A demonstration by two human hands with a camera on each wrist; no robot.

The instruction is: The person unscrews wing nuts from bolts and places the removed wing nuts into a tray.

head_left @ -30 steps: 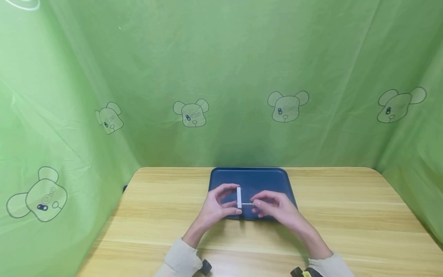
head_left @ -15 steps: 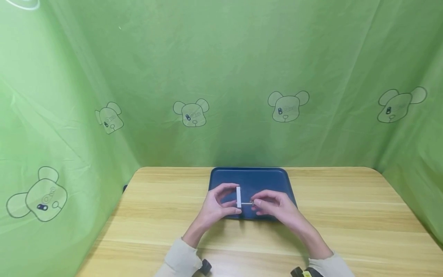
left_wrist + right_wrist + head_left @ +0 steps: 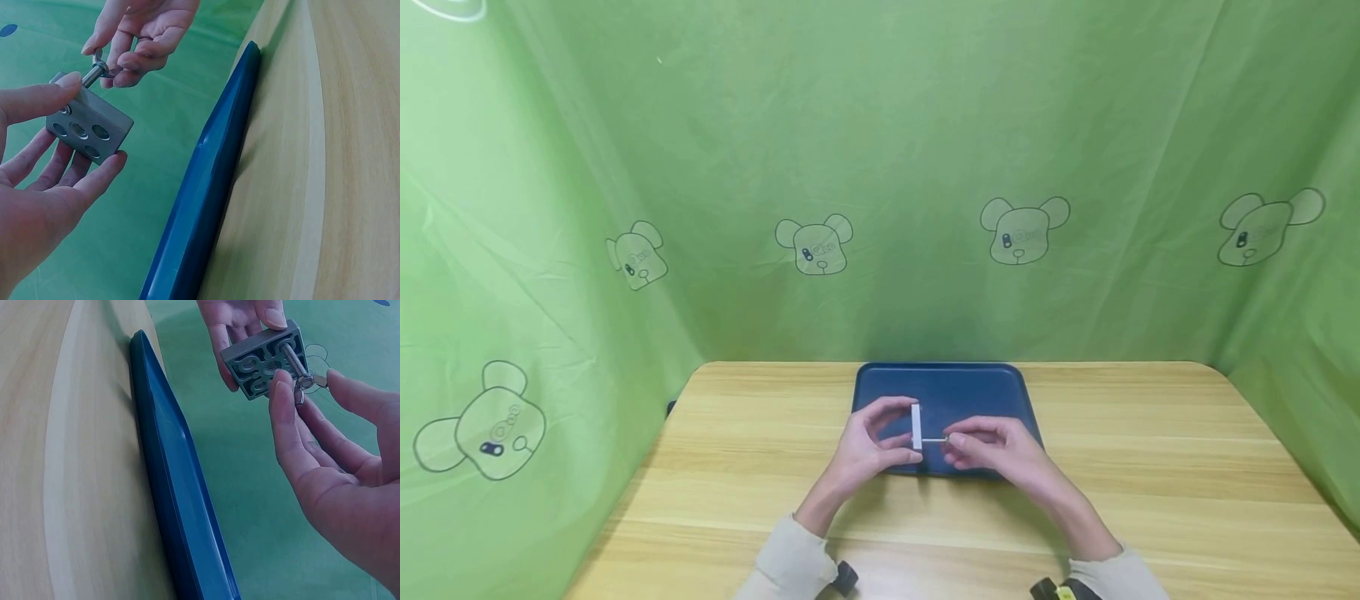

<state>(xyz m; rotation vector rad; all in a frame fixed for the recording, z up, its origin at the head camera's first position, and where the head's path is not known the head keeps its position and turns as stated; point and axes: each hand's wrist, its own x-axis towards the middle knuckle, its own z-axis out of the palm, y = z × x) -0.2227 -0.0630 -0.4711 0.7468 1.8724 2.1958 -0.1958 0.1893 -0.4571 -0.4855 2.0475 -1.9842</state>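
My left hand (image 3: 867, 442) grips a grey square block (image 3: 916, 427) by its edges, thumb on one edge and fingertips on the opposite one. Several round holes pierce the block, as the left wrist view shows. A wing screw (image 3: 295, 360) stands out of one corner hole, its threaded shank bare between the block and the wings. With thumb and fingers, my right hand (image 3: 1003, 446) holds the winged end (image 3: 304, 384). In the left wrist view, the screw's tip (image 3: 66, 109) shows at a hole beside my left thumb. Both hands are raised over a blue tray.
The blue tray (image 3: 947, 385) lies at the back middle of the wooden table (image 3: 775, 417), its rim raised. Green curtains (image 3: 917, 125) with printed bear heads enclose the back and both sides.
The block and screw have shifted very slightly left. My right fingers have changed position a little on the wings; both hands keep their hold.
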